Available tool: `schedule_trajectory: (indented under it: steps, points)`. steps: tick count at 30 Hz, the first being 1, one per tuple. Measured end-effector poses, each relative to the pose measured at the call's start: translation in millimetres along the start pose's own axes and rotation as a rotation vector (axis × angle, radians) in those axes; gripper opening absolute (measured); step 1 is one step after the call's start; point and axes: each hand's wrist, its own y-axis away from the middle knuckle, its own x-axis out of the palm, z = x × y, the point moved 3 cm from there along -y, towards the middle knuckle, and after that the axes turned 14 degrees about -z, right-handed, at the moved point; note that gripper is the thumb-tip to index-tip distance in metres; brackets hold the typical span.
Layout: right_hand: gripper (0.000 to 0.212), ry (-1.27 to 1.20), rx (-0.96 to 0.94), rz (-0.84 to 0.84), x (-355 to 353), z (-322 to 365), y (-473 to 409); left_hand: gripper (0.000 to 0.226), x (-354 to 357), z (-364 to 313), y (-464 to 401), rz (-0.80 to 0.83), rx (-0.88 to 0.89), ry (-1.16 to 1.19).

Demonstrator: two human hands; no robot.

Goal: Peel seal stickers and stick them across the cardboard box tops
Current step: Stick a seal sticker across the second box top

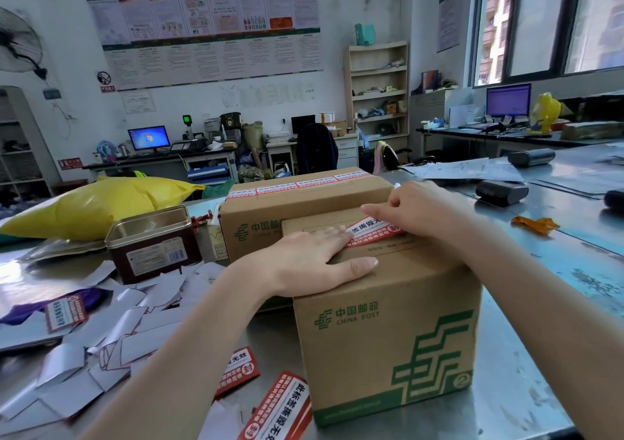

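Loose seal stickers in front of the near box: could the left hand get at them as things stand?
Probably yes. The left hand only rests flat on the near box, holding nothing, and the loose seal stickers lie uncovered on the table below that forearm.

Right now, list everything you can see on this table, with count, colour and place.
near box: one, brown, front centre
seal sticker: one, red-white, on near box top
far box: one, brown, behind, already sealed
loose stickers: at least three, red-white, front left
backing papers: many, white, left
tin: one, dark red, open, left
bag: one, yellow, far left
left hand: flat on near box
right hand: pinching the sticker
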Motion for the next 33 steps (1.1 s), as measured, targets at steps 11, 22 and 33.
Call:
schedule_trajectory:
  steps: [11,22,33]
  points:
    - [0.054,0.003,0.043,-0.036,-3,-5,5,0.084,-3,-3,-1,0.049,-0.003,-0.038]
    - [0.041,-0.125,0.183,-0.217,3,-18,0,0.078,5,-36,-43,0.087,0.126,0.046]
    - [0.033,-0.091,0.136,-0.183,2,-11,4,0.067,0,-14,-13,0.073,0.157,0.133]
